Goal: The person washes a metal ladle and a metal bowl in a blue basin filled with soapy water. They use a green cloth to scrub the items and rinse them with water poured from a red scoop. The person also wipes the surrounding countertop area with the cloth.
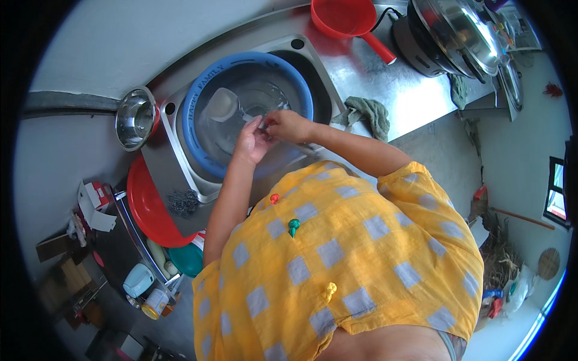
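Note:
A blue plastic basin (191,131) with water in it sits in a stainless steel sink (327,90). Over the basin's near part, my left hand (253,143) is turned palm up, fingertips raised. My right hand (288,126) reaches in from the right, its fingers bent and meeting the left fingers. A whitish, rounded utensil, perhaps a ladle (223,104), lies in the water, and its thin clear handle runs up to the fingertips. What the fingers enclose is mostly hidden. A green-grey cloth (368,115) rests on the sink's right edge.
Right of the sink are a red plastic dipper (345,18) and an electric cooker with a steel lid (469,36). At left are a steel bowl (135,118), a steel wool scourer (181,203), a large red basin (151,212) and a rack (135,234) holding a light blue mug (138,280).

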The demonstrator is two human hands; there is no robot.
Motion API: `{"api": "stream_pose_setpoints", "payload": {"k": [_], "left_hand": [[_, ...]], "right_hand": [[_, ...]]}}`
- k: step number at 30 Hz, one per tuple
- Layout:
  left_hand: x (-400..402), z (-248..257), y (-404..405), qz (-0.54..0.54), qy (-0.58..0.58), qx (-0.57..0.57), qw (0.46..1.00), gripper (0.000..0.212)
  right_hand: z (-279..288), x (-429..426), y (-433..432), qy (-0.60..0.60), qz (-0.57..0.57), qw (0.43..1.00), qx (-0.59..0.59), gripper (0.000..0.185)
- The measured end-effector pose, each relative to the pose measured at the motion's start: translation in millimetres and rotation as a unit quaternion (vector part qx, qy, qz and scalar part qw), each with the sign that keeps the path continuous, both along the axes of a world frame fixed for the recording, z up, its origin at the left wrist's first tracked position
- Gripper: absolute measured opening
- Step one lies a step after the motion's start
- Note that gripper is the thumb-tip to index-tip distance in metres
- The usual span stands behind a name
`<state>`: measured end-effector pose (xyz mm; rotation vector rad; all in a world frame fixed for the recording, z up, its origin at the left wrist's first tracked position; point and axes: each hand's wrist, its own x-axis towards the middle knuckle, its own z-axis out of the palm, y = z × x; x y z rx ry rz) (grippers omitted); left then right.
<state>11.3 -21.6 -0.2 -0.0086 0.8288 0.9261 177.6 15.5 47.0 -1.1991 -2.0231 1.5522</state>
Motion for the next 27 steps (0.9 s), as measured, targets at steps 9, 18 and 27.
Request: {"api": "stream_pose_setpoints", "payload": {"k": [9, 18, 27], "left_hand": [[-89, -25, -33, -0.024, -0.094, -0.101, 0.990, 0.013], [-128, 2, -84, -0.009, -0.196, -0.085, 0.977, 0.028], [-114, 22, -104, 0.024, -0.033, -0.131, 0.991, 0.031]], "right_hand": [[-4, 133, -36, -0.558, -0.256, 0.746, 0.260, 0.051], [-1, 70, -15, -0.096, -0.204, 0.950, 0.217, 0.023], [-130, -85, 8, -0.452, 0.138, 0.858, 0.199, 0.042]]}}
